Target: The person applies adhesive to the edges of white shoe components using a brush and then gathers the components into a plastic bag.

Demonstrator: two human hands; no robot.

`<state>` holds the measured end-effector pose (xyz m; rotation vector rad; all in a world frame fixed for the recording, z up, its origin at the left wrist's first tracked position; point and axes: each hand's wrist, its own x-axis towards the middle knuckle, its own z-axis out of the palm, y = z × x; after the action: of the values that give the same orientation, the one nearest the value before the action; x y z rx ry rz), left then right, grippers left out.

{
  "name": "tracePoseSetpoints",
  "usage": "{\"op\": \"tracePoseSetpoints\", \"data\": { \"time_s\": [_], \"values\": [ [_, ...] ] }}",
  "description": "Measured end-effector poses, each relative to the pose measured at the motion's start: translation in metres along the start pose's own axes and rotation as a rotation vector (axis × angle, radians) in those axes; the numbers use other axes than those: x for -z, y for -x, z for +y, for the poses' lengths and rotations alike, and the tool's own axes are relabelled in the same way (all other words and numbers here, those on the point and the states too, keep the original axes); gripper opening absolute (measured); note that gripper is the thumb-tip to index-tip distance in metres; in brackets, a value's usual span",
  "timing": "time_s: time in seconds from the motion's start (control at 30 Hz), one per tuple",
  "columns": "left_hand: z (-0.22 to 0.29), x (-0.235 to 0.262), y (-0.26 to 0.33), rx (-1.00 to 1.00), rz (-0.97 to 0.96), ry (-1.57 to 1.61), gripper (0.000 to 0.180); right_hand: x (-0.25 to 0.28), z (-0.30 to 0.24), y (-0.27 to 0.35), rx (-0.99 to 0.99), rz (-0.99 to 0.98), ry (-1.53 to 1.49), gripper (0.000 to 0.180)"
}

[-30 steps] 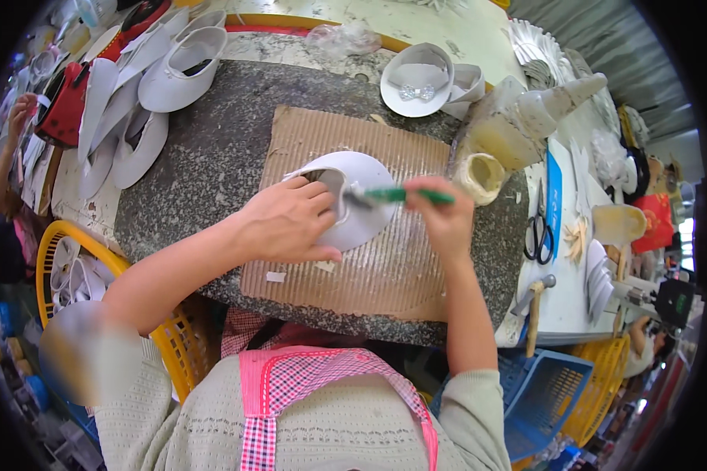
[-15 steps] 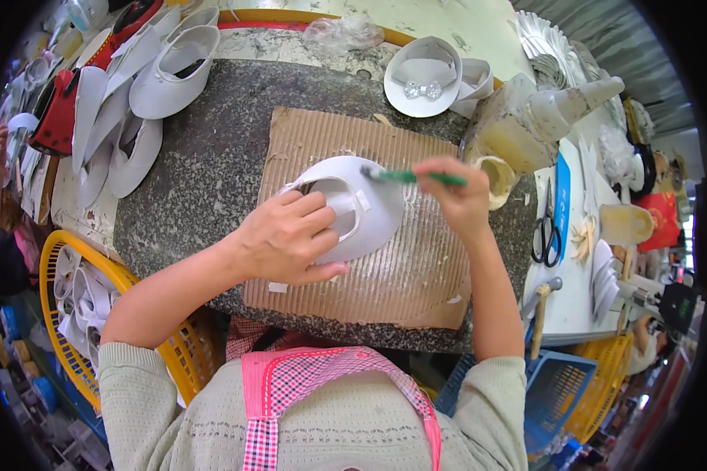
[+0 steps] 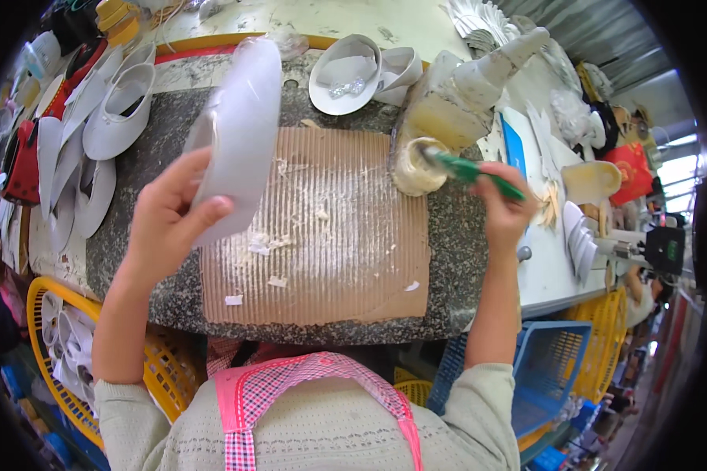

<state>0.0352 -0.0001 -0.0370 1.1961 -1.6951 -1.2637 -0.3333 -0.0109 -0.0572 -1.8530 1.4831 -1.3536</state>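
My left hand (image 3: pixel 173 206) grips a white piece that looks like a shoe upper (image 3: pixel 247 133), raised and tilted nearly on edge above the left side of the cardboard. Its smooth outer face is turned to the right, and its opening is mostly hidden. In my right hand (image 3: pixel 504 200) is a green-handled brush (image 3: pixel 467 169), held by the handle. The brush's head is at the mouth of a cream-coated glue pot (image 3: pixel 418 174), part of a stained container with a long spout (image 3: pixel 467 94). White residue and small scraps cover the corrugated cardboard (image 3: pixel 346 290).
White uppers (image 3: pixel 122 118) and red spotted pieces (image 3: pixel 22 161) are heaped at the left. A bow-trimmed white upper (image 3: pixel 346 74) lies at the back. Yellow (image 3: pixel 63 286) and blue baskets (image 3: pixel 554 369) flank me. A stack of white pieces (image 3: pixel 580 243) sits at the right.
My left hand has lifted the shoe upper off the cardboard, up and to the left, tipping it on edge. My right hand has taken the brush from the upper's surface to the glue pot.
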Motion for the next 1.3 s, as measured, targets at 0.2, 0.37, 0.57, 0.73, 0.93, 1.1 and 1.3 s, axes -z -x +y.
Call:
{"op": "tracePoseSetpoints", "data": {
  "time_s": [0.2,0.37,0.57,0.73,0.93,1.1,1.3],
  "values": [
    [-0.033,-0.023,0.000,0.127,-0.096,-0.170,0.058,0.030,0.015,0.019,-0.160,0.370,-0.281,0.013],
    [-0.013,-0.033,-0.001,0.382,-0.290,0.415,0.103,-0.008,-0.033,0.038,-0.202,0.079,-0.380,0.015],
    [-0.006,-0.041,0.007,0.375,-0.309,0.441,0.117,-0.092,-0.069,0.017,0.218,0.015,-0.387,0.013],
    [-0.009,-0.027,0.011,0.336,-0.140,0.503,0.115,-0.097,-0.074,0.040,0.361,-0.470,-0.360,0.012],
    [-0.007,-0.024,0.018,0.357,-0.127,0.577,0.113,-0.117,-0.086,0.001,0.216,-0.038,-0.485,0.016],
    [-0.013,-0.020,0.015,0.384,-0.036,0.701,0.108,-0.114,-0.082,0.031,0.416,-0.513,-0.471,0.016],
    [-0.006,-0.023,0.016,0.375,-0.087,0.746,0.106,-0.119,-0.084,-0.003,0.506,-0.096,-0.338,0.019]
  ]
}}
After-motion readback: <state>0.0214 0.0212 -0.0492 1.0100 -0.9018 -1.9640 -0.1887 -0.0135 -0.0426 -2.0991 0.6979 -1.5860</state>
